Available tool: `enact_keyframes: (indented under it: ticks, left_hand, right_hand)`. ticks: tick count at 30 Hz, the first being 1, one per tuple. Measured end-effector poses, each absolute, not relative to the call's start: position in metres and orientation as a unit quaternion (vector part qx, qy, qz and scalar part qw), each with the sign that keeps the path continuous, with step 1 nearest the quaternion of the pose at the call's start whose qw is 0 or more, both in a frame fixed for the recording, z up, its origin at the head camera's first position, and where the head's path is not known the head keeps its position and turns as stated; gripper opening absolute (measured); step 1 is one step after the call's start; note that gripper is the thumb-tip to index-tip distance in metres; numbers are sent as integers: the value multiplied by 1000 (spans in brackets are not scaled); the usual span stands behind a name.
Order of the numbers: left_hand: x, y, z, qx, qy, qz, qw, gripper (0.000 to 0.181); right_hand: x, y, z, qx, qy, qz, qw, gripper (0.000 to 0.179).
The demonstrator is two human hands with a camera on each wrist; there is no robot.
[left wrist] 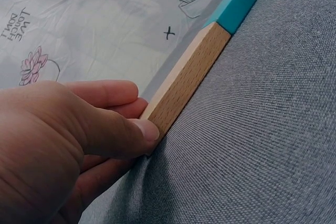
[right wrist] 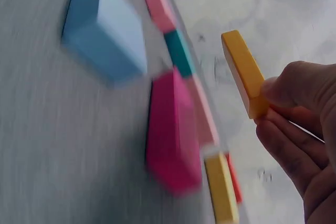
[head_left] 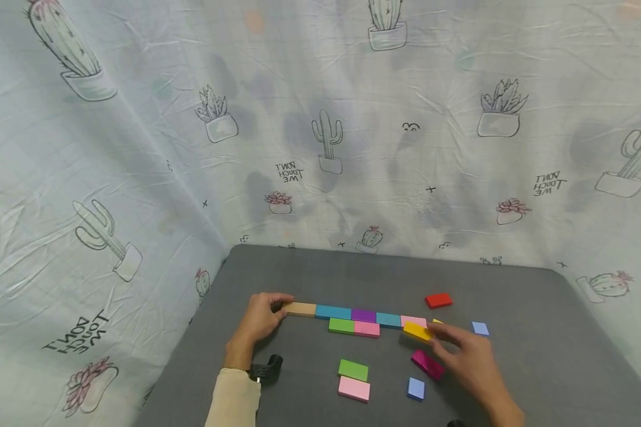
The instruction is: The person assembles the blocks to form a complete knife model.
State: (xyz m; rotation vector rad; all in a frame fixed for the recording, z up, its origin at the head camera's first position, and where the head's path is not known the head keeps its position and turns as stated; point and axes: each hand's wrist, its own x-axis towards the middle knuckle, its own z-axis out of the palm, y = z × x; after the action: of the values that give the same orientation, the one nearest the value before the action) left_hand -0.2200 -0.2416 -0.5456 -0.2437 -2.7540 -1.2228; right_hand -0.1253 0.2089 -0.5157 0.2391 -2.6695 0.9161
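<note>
My left hand (head_left: 257, 323) is at the left end of a row of blocks. There the thumb and fingers pinch the end of a plain wooden block (left wrist: 191, 77). Right of it, in the head view, come a blue block (head_left: 333, 312), a purple block (head_left: 364, 316), a teal block (head_left: 389, 320) and a pink block (head_left: 413, 321). Against the near side of the row lie a green block (head_left: 342, 325) and a second pink block (head_left: 367, 329). Thumb and fingertips of my right hand (head_left: 467, 359) pinch a yellow block (right wrist: 244, 74), raised near the row's right end.
Nearer me lie a magenta block (head_left: 427, 364), a light blue block (head_left: 415, 389), a loose green block (head_left: 353, 370) and a loose pink block (head_left: 354, 389). Another yellow block (right wrist: 221, 187), a red block (head_left: 438, 300) and a small blue block (head_left: 480, 328) lie right. A cactus-print curtain (head_left: 384, 196) hangs behind the grey tabletop (head_left: 299, 270).
</note>
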Motion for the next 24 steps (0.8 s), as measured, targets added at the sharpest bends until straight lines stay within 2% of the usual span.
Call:
enact_keyframes:
  ticks: [5,12,24]
  left_hand:
    - [-220,-241,-546,-83,-912,-397,62,31]
    - [-219,-240,-545,-83,-911,-399,63,31]
    - [-214,-240,-546,-78,-909,-404,64,31]
  right_hand:
    - [-136,182,-512,142,-914,342,165,38]
    - [-148,142,-520,185,-901,374,117,34]
    - [-159,100,-536,282,-882,368,79,32]
